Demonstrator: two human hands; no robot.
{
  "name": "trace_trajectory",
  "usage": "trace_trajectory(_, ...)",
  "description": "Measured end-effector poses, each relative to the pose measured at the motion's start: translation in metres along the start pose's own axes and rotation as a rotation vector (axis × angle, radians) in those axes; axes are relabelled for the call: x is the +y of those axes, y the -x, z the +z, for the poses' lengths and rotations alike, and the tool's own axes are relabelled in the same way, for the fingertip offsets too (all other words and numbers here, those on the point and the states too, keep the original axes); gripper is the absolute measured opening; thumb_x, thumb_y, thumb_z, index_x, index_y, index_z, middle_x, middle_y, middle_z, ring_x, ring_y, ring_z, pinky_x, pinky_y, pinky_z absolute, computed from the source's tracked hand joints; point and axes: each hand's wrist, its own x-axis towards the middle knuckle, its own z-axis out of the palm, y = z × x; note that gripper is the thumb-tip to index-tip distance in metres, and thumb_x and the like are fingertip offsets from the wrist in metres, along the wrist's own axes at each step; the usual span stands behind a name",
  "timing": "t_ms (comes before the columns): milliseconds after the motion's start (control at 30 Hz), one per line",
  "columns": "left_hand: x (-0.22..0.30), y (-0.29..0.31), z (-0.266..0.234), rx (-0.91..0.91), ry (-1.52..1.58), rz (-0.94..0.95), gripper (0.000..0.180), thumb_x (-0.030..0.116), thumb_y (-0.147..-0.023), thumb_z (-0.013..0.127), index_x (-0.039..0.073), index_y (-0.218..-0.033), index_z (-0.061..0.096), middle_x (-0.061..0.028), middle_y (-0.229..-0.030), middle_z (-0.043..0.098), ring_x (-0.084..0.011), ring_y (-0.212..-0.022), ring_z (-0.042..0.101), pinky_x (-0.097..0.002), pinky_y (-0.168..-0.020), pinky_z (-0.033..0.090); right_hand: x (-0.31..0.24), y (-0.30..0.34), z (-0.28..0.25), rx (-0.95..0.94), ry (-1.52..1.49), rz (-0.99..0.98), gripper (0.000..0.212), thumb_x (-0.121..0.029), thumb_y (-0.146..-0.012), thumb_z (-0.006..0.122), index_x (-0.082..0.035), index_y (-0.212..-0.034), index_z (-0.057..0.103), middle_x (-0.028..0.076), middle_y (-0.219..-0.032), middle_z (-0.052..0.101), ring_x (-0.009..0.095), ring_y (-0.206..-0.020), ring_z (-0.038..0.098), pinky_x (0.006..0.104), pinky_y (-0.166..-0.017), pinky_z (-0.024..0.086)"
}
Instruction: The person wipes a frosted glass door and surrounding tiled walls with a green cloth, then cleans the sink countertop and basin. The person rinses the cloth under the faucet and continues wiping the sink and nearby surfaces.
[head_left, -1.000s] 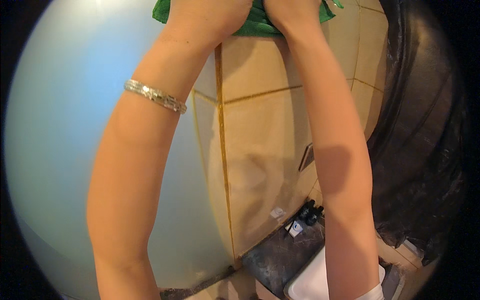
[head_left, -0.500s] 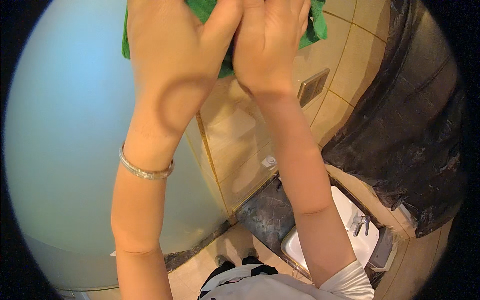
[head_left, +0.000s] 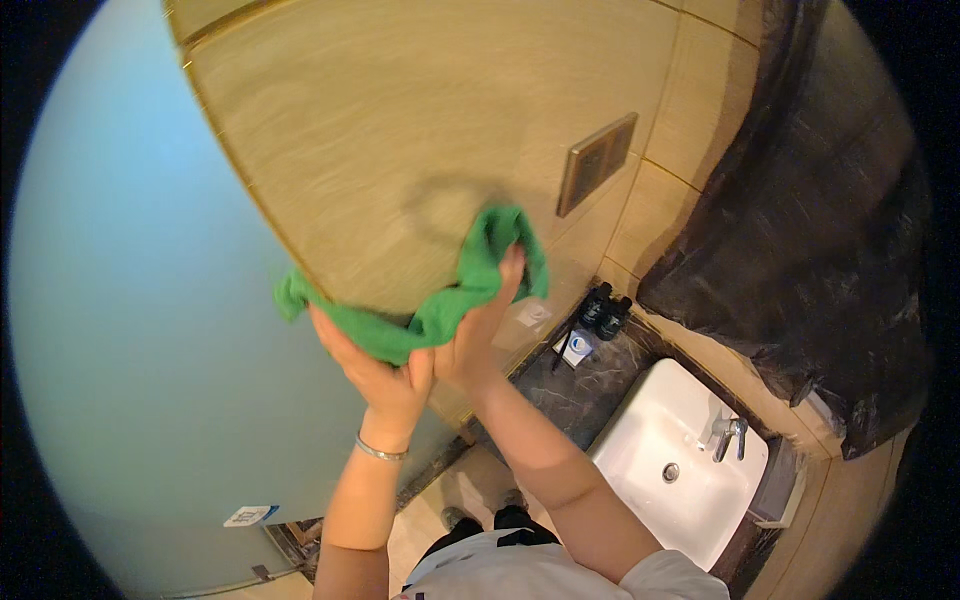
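Observation:
A bunched green cloth (head_left: 405,335) stretches between my two hands against the beige tiled wall (head_left: 370,150). My left hand (head_left: 372,372), with a bracelet at the wrist, grips the cloth near the edge where the wall meets the frosted glass panel (head_left: 150,300). The cloth's loose left end hangs over toward that glass. Closed on the right part of the cloth is my right hand (head_left: 482,325), its fingers partly covered by the folds. Both hands are close together, thumbs nearly touching.
A metal-framed switch plate (head_left: 597,163) is set in the wall to the right. Below lies a dark marble counter (head_left: 575,400) with dark bottles (head_left: 605,312), a small white-and-blue packet (head_left: 575,347) and a white sink (head_left: 650,500) with a chrome faucet (head_left: 728,437). Black plastic sheeting (head_left: 800,230) hangs at right.
Both hands and the green cloth have come down and nearer from the top of the view. More of the wall, the bottles and the whole sink now show.

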Motion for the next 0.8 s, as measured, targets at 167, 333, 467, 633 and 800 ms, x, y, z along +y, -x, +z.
trace_trajectory(167,-0.020,0.066,0.017,0.036,-0.058,-0.077,0.090,0.025,-0.076,0.070,-0.005,-0.141,0.016,-0.0278,-0.144,0.022,-0.0417,-0.133,0.025,-0.0493,-0.109,0.019,0.029,0.054,-0.004,-0.031,-0.062,0.080,0.068,-0.038,-0.087,0.045,0.003,-0.140,0.028,0.026,-0.146,0.019,0.047,-0.133,0.018,0.0579,-0.107,0.012)
trace_trajectory(333,0.002,0.086,0.020,-0.049,-0.058,-0.185,0.084,0.019,-0.079,0.066,-0.007,-0.141,0.015,-0.0280,-0.143,0.023,-0.0411,-0.134,0.023,-0.0489,-0.109,0.018,0.037,0.084,-0.016,-0.017,-0.049,0.174,0.069,-0.042,-0.090,0.045,0.004,-0.139,0.028,0.026,-0.146,0.019,0.047,-0.134,0.017,0.0578,-0.107,0.012)
trace_trajectory(467,0.047,0.052,0.002,-0.078,-0.076,-0.141,0.075,0.011,-0.081,0.056,-0.008,-0.141,0.015,-0.0293,-0.144,0.021,-0.0425,-0.135,0.021,-0.0501,-0.110,0.016,0.001,0.057,-0.031,0.006,-0.057,0.185,0.069,-0.043,-0.090,0.044,0.005,-0.138,0.032,0.024,-0.147,0.022,0.045,-0.135,0.019,0.0583,-0.106,0.014)
trace_trajectory(633,0.079,-0.053,-0.003,-0.002,-0.288,0.251,0.066,0.012,-0.081,0.048,-0.008,-0.139,0.024,-0.0289,-0.143,0.026,-0.0448,-0.133,0.024,-0.0517,-0.110,0.016,-0.045,-0.097,-0.044,0.050,-0.077,-0.074,0.066,-0.040,-0.088,0.048,-0.002,-0.140,0.035,0.021,-0.148,0.026,0.041,-0.133,0.029,0.0542,-0.106,0.018)
trace_trajectory(800,0.145,-0.172,-0.013,-0.098,-0.651,0.572,0.060,0.009,-0.079,0.051,-0.004,-0.136,0.038,-0.0190,-0.137,0.042,-0.0389,-0.127,0.038,-0.0514,-0.105,0.025,-0.071,-0.221,-0.050,0.146,-0.051,-0.204,0.066,-0.036,-0.086,0.050,-0.009,-0.143,0.032,0.019,-0.150,0.023,0.038,-0.135,0.026,0.0516,-0.102,0.024)
